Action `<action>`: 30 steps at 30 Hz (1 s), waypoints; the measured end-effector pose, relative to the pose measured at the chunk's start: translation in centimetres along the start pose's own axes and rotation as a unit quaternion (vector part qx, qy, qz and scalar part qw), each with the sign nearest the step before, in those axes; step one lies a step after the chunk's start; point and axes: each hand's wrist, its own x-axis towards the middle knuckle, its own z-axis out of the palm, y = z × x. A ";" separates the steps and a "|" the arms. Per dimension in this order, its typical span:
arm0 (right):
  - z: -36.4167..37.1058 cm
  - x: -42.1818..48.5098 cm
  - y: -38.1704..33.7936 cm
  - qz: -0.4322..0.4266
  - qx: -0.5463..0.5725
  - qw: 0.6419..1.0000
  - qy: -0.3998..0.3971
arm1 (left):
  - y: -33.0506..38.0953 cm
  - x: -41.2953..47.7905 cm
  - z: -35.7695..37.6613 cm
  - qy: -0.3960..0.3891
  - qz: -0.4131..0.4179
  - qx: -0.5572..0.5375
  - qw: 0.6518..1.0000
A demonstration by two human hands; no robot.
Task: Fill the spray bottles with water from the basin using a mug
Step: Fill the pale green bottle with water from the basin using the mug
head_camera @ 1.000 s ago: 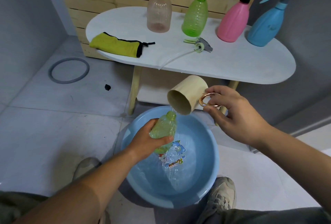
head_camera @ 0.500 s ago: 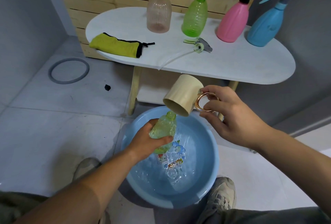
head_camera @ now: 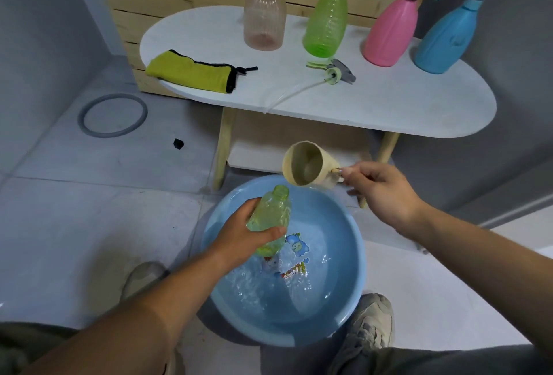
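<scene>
Two hands work over the basin [head_camera: 356, 284]. The left hand [head_camera: 242, 237] wraps round the small green bottle [head_camera: 270, 213], open at the top, leaning just above the water [head_camera: 269, 293]. The right hand [head_camera: 383, 192] pinches the handle of the mug [head_camera: 308, 165]. A moment ago the mug poured right at the bottle's mouth; now it sits up and away from the left hand's grip and looks empty. That pour seems done, so another scoop likely comes next

tiled floor [head_camera: 74, 225], home washroom
</scene>
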 end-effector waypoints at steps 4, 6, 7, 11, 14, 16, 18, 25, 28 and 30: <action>1.4 2.0 4.6 0.153 0.037 0.986 -0.060 | -0.7 0.0 -0.1 -0.001 -0.002 -0.001 1.000; 2.5 2.8 7.2 0.202 -0.019 0.976 -0.086 | -1.0 0.0 -0.1 -0.001 -0.005 0.000 1.000; 3.1 3.1 8.5 0.215 -0.055 0.971 -0.093 | -1.1 0.1 -0.2 -0.001 -0.008 -0.001 1.000; 6.2 3.8 12.3 0.209 -0.187 0.953 -0.112 | -1.6 0.4 -0.6 -0.003 -0.023 0.005 1.000; 8.1 3.9 14.1 0.183 -0.269 0.937 -0.131 | -2.2 0.8 -0.7 0.001 -0.034 0.009 0.999; 8.8 4.1 15.0 0.163 -0.299 0.929 -0.146 | -2.4 1.0 -0.7 0.005 -0.042 0.013 0.999; 9.1 4.3 15.5 0.137 -0.319 0.923 -0.164 | -2.6 1.3 -0.7 0.006 -0.049 0.017 0.999; 9.9 4.5 16.8 0.061 -0.423 0.888 -0.172 | -3.2 1.9 -0.8 0.008 -0.061 0.025 0.998; 10.4 4.3 17.1 0.064 -0.437 0.878 -0.183 | -3.7 2.0 -0.9 0.006 -0.066 0.024 0.997; 10.5 4.3 17.3 0.063 -0.445 0.874 -0.188 | -3.9 2.0 -0.9 0.003 -0.067 0.020 0.998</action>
